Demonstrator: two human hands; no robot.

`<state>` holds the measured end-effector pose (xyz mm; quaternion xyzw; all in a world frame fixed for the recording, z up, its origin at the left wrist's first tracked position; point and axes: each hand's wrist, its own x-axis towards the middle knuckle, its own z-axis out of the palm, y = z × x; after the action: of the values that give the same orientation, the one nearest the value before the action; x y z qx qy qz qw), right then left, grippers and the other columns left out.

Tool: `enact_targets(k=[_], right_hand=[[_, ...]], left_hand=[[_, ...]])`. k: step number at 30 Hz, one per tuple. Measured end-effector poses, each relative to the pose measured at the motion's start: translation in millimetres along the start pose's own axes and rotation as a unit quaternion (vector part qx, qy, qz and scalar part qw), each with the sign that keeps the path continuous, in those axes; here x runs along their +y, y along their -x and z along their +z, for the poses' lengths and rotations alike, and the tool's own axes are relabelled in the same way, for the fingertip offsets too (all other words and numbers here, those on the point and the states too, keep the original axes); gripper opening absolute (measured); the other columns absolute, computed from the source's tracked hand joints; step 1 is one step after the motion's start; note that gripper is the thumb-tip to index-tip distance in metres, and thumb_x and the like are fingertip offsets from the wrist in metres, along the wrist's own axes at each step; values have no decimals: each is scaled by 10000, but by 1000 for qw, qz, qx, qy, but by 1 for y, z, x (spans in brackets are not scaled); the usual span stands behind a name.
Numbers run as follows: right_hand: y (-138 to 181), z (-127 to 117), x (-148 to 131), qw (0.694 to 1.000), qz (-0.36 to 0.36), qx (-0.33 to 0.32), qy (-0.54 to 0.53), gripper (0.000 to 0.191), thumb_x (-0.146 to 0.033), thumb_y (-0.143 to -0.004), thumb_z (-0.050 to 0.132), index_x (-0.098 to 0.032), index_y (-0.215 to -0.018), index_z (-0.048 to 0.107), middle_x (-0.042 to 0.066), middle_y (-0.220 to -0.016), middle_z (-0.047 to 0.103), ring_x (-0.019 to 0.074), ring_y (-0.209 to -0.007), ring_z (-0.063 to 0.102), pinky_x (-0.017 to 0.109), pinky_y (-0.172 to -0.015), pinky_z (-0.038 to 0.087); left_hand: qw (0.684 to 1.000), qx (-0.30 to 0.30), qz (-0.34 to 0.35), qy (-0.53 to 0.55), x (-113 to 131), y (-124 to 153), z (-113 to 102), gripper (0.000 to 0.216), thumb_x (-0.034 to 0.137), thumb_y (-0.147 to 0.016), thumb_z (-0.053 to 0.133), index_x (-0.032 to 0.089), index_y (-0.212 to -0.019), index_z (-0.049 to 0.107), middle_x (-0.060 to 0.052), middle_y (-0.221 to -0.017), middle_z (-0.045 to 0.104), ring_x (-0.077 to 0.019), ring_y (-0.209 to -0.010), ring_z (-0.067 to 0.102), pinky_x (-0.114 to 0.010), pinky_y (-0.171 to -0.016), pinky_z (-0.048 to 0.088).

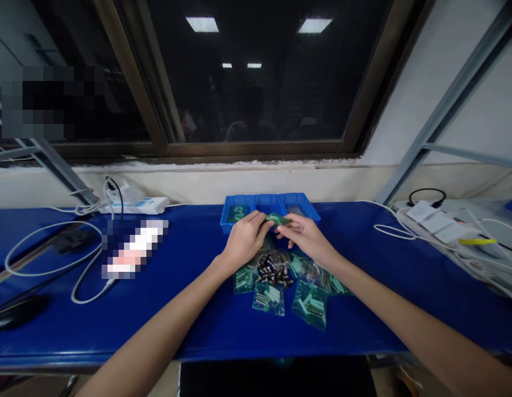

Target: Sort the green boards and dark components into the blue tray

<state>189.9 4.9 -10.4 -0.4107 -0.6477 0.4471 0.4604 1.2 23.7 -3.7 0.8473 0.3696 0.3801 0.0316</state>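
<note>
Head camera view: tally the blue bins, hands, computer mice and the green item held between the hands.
Blue plastic bins: 3
Hands, left hand and right hand: 2
Black computer mouse: 1
Green item: 1
Total: 7

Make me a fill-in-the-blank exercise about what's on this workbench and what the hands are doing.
The left hand and right hand pinch one small item coloured ____.
The blue bins in a row behind the hands number ____.
A loose pile of dark cylindrical parts lies among small clear plastic bags on a tabletop coloured ____.
A computer mouse sits toward the ____ edge of the view.

Missing words: green; three; blue; left.
</note>
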Motion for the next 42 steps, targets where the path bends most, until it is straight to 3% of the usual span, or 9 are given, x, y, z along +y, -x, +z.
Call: enact_targets(k=[4,7,11,16,24,27,32,37,42], right_hand=[[-1,-1,3,1000,-11,3,24,210,-409,-859,615,-199,-859,607,56,-797,635,217,-819,658,258,-501,488],[-2,-1,3,999,-1,17,27,219,-411,-858,612,-195,-823,605,51,-778,611,209,-807,641,260,-505,488],[-4,-2,3,999,19,40,1,238,-428,-847,625,-192,-836,604,45,-747,611,195,-740,638,266,-496,475],[-4,-3,0,998,11,52,-27,220,-410,-830,654,-194,-861,636,37,-720,617,179,-689,629,271,-500,455],[1,-3,-6,994,38,3,-104,215,-408,-854,640,-206,-903,692,86,-877,672,201,-833,633,273,-554,462],[1,-2,-6,996,8,14,-88,226,-408,-881,601,-206,-942,683,92,-916,670,189,-807,630,262,-531,460],[-4,-3,4,993,-45,102,26,269,-409,-828,656,-217,-1007,597,43,-839,616,183,-730,620,249,-469,464],[-6,-5,6,996,-27,85,18,251,-423,-831,645,-219,-967,595,48,-856,607,179,-735,611,255,-477,474],[-3,-2,2,998,20,37,-45,220,-418,-847,633,-202,-817,609,27,-743,589,177,-717,642,258,-495,437]], left_hand=[[998,-13,-12,66,0,-1,1,225,306,-1003,436,165,-859,535,2,-721,514,-130,-651,502,-261,-617,385],[993,-28,-26,114,-1,-1,2,199,322,-985,480,171,-1106,530,12,-762,543,-113,-615,501,-253,-601,410],[992,-27,-17,119,-2,1,2,592,272,-912,595,231,-1431,313,-45,-1004,562,-129,-705,563,-279,-646,493],[997,-44,44,38,-1,4,1,492,205,-899,574,251,-1363,419,-90,-1179,486,-200,-945,582,-369,-796,545],[998,14,59,2,-3,3,2,351,180,-966,437,213,-1306,519,-96,-1163,472,-189,-986,551,-386,-888,513],[998,19,42,41,-2,0,1,298,219,-990,425,182,-1246,573,-87,-1070,534,-181,-951,566,-351,-859,499],[989,-13,-48,136,0,-3,2,234,317,-971,488,152,-951,653,-33,-789,613,-150,-711,573,-270,-652,457],[959,-22,-99,263,3,-3,3,309,325,-943,532,165,-1208,546,-15,-760,636,-169,-732,644,-271,-656,493],[979,-26,-62,193,5,-1,-2,419,288,-976,474,220,-1387,424,28,-695,560,-130,-622,585,-261,-643,486]])
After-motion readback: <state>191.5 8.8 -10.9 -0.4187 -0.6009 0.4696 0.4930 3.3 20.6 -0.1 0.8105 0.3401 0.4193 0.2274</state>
